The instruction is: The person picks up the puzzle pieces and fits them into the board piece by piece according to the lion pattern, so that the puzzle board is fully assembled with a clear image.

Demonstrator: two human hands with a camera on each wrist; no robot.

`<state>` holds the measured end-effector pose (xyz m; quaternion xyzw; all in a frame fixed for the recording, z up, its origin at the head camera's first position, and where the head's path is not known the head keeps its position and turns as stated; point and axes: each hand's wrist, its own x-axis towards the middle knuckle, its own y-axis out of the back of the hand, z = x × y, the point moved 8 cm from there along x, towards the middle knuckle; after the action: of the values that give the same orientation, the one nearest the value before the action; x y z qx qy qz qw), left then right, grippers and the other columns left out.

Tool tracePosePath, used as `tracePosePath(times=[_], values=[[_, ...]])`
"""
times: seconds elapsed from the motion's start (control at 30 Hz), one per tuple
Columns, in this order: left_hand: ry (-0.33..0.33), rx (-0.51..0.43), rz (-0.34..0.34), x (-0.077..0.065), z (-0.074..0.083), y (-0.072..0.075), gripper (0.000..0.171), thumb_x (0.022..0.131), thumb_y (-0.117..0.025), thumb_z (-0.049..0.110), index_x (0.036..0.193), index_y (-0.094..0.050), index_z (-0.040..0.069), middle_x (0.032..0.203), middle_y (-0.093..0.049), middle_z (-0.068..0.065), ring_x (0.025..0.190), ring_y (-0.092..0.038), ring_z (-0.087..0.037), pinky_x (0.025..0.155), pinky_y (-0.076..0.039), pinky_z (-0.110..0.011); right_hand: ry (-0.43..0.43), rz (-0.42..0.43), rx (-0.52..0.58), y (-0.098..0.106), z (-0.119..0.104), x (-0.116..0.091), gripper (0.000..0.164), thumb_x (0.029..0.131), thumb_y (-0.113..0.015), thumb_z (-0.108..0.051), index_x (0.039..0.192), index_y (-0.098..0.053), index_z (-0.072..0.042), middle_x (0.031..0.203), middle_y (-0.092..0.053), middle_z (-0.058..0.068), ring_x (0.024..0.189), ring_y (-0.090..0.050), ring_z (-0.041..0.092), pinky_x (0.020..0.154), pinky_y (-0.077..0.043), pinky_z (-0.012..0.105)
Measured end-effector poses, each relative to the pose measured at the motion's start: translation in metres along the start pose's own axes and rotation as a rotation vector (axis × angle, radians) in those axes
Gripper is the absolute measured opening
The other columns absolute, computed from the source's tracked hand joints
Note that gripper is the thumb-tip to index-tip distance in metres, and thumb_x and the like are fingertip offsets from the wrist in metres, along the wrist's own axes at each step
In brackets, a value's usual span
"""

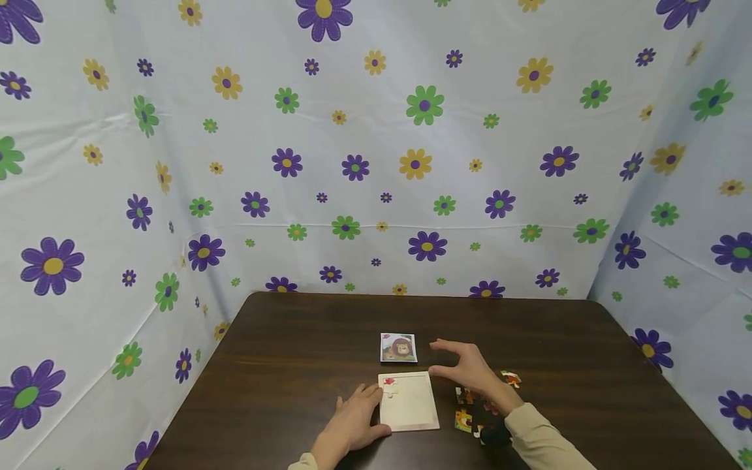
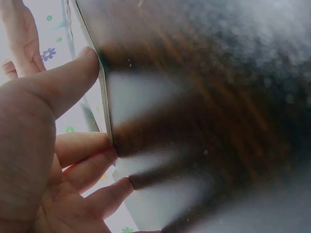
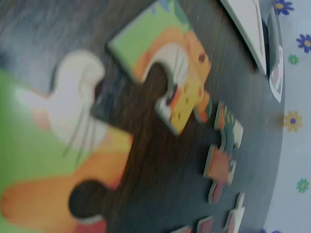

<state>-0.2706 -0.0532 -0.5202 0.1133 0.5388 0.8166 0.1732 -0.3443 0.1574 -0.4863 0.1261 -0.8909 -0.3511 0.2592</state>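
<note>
A pale square puzzle tray lies on the table, with a puzzle piece bearing a pink shape in its upper left corner. My left hand rests against the tray's left side, fingers extended. In the left wrist view its thumb touches the tray edge, while other fingertips reach down to the tabletop. Beyond the tray's upper right corner, my right hand hovers with thumb and fingers apart, holding nothing visible. Loose puzzle pieces lie below and beside that wrist; the forearm hides some.
Behind the tray sits a small picture card showing a lion. In the right wrist view, a green-and-orange piece and a larger-looking piece lie close to the camera. A flowered curtain surrounds the dark wooden table.
</note>
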Motion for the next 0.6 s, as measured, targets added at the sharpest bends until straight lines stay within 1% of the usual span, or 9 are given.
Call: tracePosePath(times=[0.13, 0.23, 0.33, 0.47, 0.6], values=[[-0.003, 0.000, 0.012, 0.000, 0.000, 0.001, 0.066, 0.077, -0.077, 0.042, 0.130, -0.057, 0.008, 0.137, -0.053, -0.010, 0.127, -0.045, -0.041, 0.084, -0.033, -0.076, -0.004, 0.006, -0.004, 0.006, 0.010, -0.003, 0.053, 0.079, -0.077, -0.037, 0.119, -0.066, -0.003, 0.123, -0.062, 0.020, 0.111, -0.061, 0.035, 0.089, -0.047, 0.052], [-0.007, 0.000, 0.014, 0.000, 0.000, 0.002, 0.065, 0.077, -0.077, 0.042, 0.130, -0.057, 0.008, 0.136, -0.054, -0.010, 0.126, -0.045, -0.042, 0.083, -0.034, -0.076, -0.006, 0.004, -0.042, 0.009, 0.019, -0.006, 0.054, 0.079, -0.077, -0.038, 0.118, -0.067, -0.002, 0.122, -0.062, 0.021, 0.109, -0.061, 0.036, 0.088, -0.048, 0.053], [-0.009, -0.006, 0.014, -0.001, 0.001, 0.002, 0.065, 0.076, -0.078, 0.041, 0.128, -0.058, 0.008, 0.135, -0.054, -0.010, 0.126, -0.046, -0.042, 0.083, -0.034, -0.076, -0.024, -0.009, -0.063, 0.011, 0.030, -0.010, 0.051, 0.079, -0.077, -0.036, 0.116, -0.068, -0.003, 0.121, -0.063, 0.021, 0.109, -0.061, 0.037, 0.088, -0.047, 0.053], [-0.002, -0.006, 0.017, -0.001, 0.000, 0.002, 0.064, 0.075, -0.078, 0.041, 0.127, -0.058, 0.009, 0.135, -0.055, -0.010, 0.125, -0.046, -0.042, 0.082, -0.034, -0.076, -0.055, -0.042, -0.082, 0.016, 0.043, -0.017, 0.046, 0.083, -0.075, -0.033, 0.116, -0.068, -0.003, 0.122, -0.062, 0.023, 0.110, -0.060, 0.039, 0.089, -0.047, 0.054], [0.004, -0.002, 0.015, 0.000, 0.000, 0.001, 0.064, 0.076, -0.078, 0.042, 0.128, -0.058, 0.010, 0.136, -0.054, -0.009, 0.126, -0.046, -0.041, 0.083, -0.034, -0.076, -0.074, -0.065, -0.125, 0.023, 0.052, -0.022, 0.041, 0.085, -0.073, -0.027, 0.117, -0.068, -0.002, 0.121, -0.062, 0.024, 0.110, -0.060, 0.041, 0.088, -0.047, 0.054]])
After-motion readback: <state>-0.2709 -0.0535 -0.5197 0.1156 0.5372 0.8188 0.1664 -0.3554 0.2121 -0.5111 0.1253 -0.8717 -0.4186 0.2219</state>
